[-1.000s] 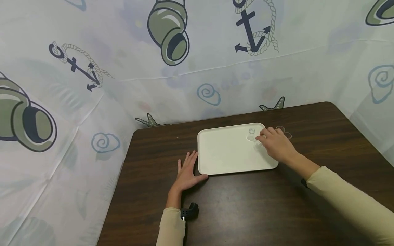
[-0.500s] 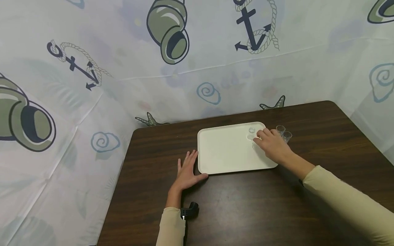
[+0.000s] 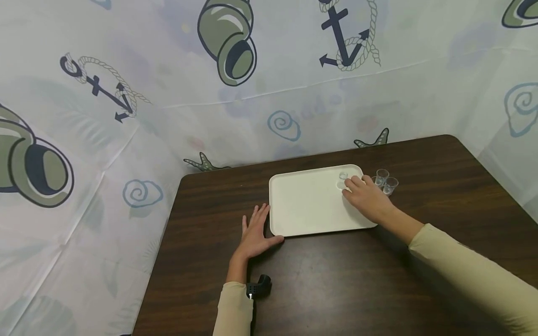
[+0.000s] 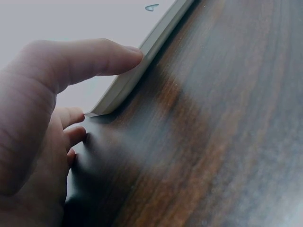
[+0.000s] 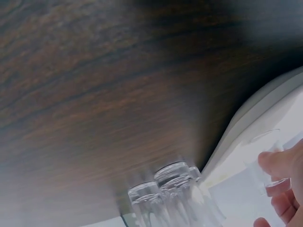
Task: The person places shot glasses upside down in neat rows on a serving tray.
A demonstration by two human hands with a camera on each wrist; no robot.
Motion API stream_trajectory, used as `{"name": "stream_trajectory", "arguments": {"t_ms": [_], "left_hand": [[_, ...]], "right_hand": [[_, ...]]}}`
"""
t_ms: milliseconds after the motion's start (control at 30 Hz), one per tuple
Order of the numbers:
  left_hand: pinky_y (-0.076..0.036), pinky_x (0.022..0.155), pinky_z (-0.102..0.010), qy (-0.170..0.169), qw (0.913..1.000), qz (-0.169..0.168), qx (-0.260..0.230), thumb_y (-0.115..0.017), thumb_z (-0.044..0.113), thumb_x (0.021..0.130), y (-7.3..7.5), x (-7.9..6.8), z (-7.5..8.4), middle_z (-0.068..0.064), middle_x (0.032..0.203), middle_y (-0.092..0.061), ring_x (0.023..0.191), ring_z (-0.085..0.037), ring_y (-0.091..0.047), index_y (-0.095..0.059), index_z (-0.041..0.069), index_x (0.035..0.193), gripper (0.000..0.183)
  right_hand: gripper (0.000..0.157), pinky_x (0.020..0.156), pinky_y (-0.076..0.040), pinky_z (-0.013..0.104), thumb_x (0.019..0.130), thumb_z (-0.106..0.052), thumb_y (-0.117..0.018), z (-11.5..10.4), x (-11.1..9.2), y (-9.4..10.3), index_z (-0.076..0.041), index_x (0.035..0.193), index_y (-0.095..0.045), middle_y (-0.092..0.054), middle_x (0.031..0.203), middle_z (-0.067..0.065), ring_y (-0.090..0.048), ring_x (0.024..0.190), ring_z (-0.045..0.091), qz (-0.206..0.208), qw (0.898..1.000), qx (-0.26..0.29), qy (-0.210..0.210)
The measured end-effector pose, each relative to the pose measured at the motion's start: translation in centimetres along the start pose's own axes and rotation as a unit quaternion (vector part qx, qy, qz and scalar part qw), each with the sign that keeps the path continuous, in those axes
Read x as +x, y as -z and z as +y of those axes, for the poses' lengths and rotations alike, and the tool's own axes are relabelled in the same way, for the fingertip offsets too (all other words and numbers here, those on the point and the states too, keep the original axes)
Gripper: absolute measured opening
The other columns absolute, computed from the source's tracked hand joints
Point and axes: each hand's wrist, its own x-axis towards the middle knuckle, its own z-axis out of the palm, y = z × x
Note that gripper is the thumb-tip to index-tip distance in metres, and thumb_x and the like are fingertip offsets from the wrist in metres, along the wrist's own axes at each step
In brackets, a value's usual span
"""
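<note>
A white rectangular tray [image 3: 308, 203] lies on the brown wood-grain table. My left hand [image 3: 254, 238] rests at its near left corner, fingers spread and straight along the left side; the thumb [image 4: 109, 54] touches the front rim. Over the tray's right part, my right hand [image 3: 366, 198] pinches a clear shot glass [image 5: 265, 165] between thumb and fingers. From the head view the hand hides that glass. Another clear shot glass [image 3: 343, 176] stands on the tray just beyond my right fingertips.
Right of the tray, shot glasses stand close together on the table: one at the back [image 3: 381, 176], one nearer [image 3: 390, 185], and another partly hidden by the right hand. A patterned cloth [image 3: 294, 70] hangs behind the table [image 3: 319, 284].
My right hand has shifted slightly left and nearer over the tray, uncovering more of the shot glasses to its right. The left hand has stayed at the tray corner.
</note>
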Motion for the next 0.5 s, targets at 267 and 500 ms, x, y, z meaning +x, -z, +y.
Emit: {"name": "stream_trajectory", "arguments": {"t_ms": [267, 500], "left_hand": [[0.005, 0.113, -0.061, 0.001, 1.0, 0.002, 0.002, -0.071, 0.058, 0.08, 0.08, 0.05, 0.06, -0.004, 0.163, -0.017, 0.15, -0.025, -0.007, -0.021, 0.018, 0.158, 0.102], [0.007, 0.113, -0.059, 0.004, 1.0, 0.0, -0.002, -0.072, 0.058, 0.08, -0.04, -0.01, -0.05, -0.004, 0.163, -0.016, 0.15, -0.024, -0.006, -0.02, 0.019, 0.158, 0.102]], "right_hand": [[0.013, 0.079, -0.041, 0.047, 0.085, 0.003, -0.069, -0.33, 0.5, 0.36, -0.003, 0.096, -0.066, -0.052, 0.102, 0.016, -0.047, 0.093, 0.033, -0.009, 1.0, -0.022, 0.012], [0.012, 0.078, -0.041, 0.047, 0.085, 0.003, -0.067, -0.48, 0.54, 0.22, -0.003, 0.096, -0.066, -0.051, 0.101, 0.015, -0.047, 0.091, 0.033, -0.01, 1.0, -0.02, 0.019]]}}
